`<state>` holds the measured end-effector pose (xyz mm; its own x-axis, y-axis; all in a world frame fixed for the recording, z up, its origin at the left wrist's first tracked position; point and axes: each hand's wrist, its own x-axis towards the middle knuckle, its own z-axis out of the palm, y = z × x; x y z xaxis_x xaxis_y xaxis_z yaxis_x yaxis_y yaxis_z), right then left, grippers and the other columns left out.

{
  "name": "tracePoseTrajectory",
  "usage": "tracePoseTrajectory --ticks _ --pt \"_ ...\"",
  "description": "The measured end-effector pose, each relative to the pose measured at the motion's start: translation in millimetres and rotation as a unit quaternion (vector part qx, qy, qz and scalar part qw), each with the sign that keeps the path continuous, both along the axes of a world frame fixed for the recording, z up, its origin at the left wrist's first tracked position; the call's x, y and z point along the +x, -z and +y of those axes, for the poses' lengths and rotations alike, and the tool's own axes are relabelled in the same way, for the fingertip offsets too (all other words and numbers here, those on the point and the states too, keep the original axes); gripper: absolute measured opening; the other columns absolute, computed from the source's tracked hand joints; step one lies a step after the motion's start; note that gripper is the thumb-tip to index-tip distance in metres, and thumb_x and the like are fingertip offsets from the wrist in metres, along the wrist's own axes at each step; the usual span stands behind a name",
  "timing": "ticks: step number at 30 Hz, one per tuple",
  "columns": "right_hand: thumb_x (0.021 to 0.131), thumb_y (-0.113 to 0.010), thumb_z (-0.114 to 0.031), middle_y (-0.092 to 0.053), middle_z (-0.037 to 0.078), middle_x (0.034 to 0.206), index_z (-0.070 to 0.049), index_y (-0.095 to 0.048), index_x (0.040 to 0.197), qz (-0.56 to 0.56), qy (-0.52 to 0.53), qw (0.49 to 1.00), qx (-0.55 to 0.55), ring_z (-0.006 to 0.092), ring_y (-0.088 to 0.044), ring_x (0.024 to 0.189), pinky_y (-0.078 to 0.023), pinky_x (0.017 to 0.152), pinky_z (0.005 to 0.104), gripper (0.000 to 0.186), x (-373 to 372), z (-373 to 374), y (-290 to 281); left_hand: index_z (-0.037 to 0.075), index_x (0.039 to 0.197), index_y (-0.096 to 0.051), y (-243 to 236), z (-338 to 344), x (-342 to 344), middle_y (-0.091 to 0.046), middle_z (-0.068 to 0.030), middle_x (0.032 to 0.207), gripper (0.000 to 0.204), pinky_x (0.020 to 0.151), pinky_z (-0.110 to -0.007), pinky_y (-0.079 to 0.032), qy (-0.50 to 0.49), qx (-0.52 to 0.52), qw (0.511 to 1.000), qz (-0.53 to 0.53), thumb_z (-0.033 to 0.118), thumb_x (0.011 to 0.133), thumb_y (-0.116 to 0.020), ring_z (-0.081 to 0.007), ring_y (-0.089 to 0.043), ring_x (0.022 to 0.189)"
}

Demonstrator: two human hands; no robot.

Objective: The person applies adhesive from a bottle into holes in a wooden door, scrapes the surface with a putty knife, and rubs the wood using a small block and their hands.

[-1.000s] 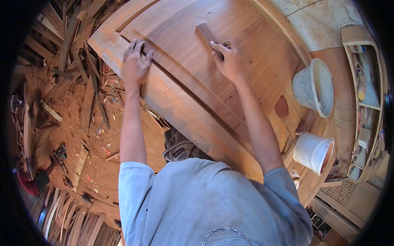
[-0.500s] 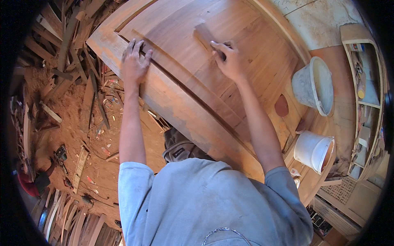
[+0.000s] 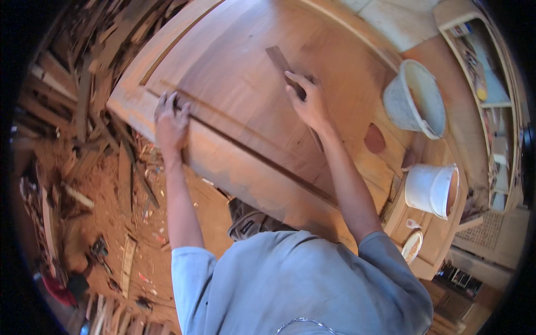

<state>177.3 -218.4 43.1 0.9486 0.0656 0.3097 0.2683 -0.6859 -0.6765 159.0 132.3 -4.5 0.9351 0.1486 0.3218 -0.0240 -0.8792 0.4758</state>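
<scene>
Rt side: grey round plastic bucket [image 3: 396, 105], w/ white round plastic bucket [image 3: 420, 187] lower in view, well apart. Just below white one: sm white plastic piece [image 3: 412, 224], then sm round pale-rimmed tub [image 3: 406, 249]. Far rt: cream wooden shelf unit [image 3: 497, 105] w/ assorted sm items, incl. yellow-ended cylinder [image 3: 481, 92]. Lt: reddish-brown dirt floor [image 3: 109, 219], litter-strewn; brown scrap-wood pile [image 3: 84, 95] upper lt, pale wood strip [image 3: 128, 268] lower down. Far lower-lt blurry, can't ID.

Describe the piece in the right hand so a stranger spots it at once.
Find the large wooden panel at upper centre. Over it, the person's right hand grips a narrow, straight bar, one end jutting past the fingertips. Its darker brown sets it apart from the surrounding boards.
</scene>
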Motion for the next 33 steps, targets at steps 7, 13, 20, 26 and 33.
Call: tracePoseTrajectory --ticks 7,13,20,26,33 --pt "0.094 -0.061 -0.023 -0.066 0.024 0.119 -0.007 -0.065 0.126 0.02 0.233 0.97 -0.069 0.0408 -0.06 0.115 -0.046 0.1 0.0435 0.036 -18.4 -140.3 8.5 0.002 0.133 -0.058 -7.8 -4.9 -3.6 -0.046 -0.0211 0.147 0.051 0.115 -0.043 -0.033 0.001 -0.003 1.0 0.021 0.034 0.094 -0.063 -0.0362 -0.042 0.137" --pt "0.094 -0.059 -0.03 -0.067 0.026 0.11 -0.013 -0.064 0.13 0.021 0.225 0.963 -0.147 0.0463 -0.061 0.106 -0.05 0.094 0.0459 0.04 0.7 -157.8 28.0 0.003 0.134 -0.057 -5.2 -3.8 -1.1 -0.044 -0.0209 0.149 0.05 0.115 -0.043 -0.033 0.015 -0.004 1.0 0.024 0.033 0.094 -0.063 -0.0361 -0.04 0.138" --pt "0.09 -0.062 -0.022 -0.061 0.029 0.109 -0.012 -0.066 0.128 0.065 0.253 0.941 -0.216 0.0443 -0.062 0.102 -0.049 0.093 0.0493 0.039 8.6 -114.8 14.4 0.003 0.133 -0.057 -9.5 -5.9 -2.0 -0.045 -0.0214 0.148 0.049 0.115 -0.042 -0.033 0.013 -0.008 1.0 0.022 0.031 0.094 -0.063 -0.036 -0.041 0.138" --pt "0.09 -0.063 -0.021 -0.061 0.032 0.104 -0.011 -0.066 0.127 0.067 0.269 0.935 -0.22 0.0457 -0.064 0.098 -0.053 0.087 0.048 0.039 11.1 -103.9 13.7 0.002 0.133 -0.057 -4.1 -3.1 -1.2 -0.045 -0.0221 0.148 0.049 0.115 -0.044 -0.032 0.02 -0.012 1.0 0.013 0.031 0.094 -0.064 -0.0366 -0.041 0.138" --pt "0.09 -0.061 -0.022 -0.061 0.029 0.099 -0.006 -0.065 0.121 0.079 0.252 0.943 -0.2 0.0466 -0.06 0.1 -0.05 0.088 0.0525 0.035 3.7 -88.8 13.6 0.002 0.133 -0.057 -5.6 0.0 -4.0 -0.045 -0.0236 0.147 0.049 0.115 -0.044 -0.032 0.017 0.002 1.0 0.017 0.031 0.094 -0.063 -0.0376 -0.041 0.137"
